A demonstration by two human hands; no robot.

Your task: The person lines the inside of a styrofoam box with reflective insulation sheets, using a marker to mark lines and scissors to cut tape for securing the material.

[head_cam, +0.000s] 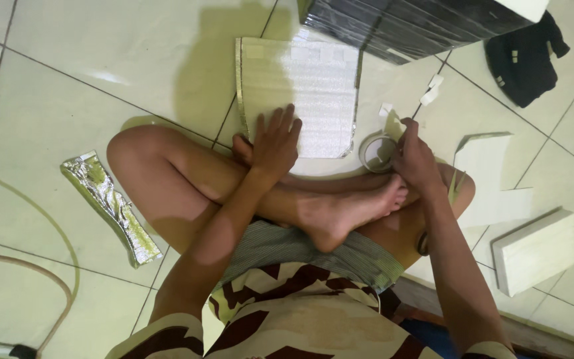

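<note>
I sit cross-legged on a tiled floor. My left hand (275, 141) lies flat, fingers spread, on the near edge of a silvery foil-lined sheet (313, 80) spread on the floor in front of my legs. My right hand (414, 156) pinches a strip pulled from a roll of white tape (375, 151), which stands on the floor beside the sheet's right corner. Small white tape pieces (432, 90) lie on the tiles just beyond the roll.
A folded strip of shiny foil (111, 206) lies at my left knee. A dark stack of sheets (413, 23) is at the top, a black cloth (523, 60) right of it. White foam pieces (493, 176) and a white block (534, 251) lie at right. A cable (41, 266) curves at lower left.
</note>
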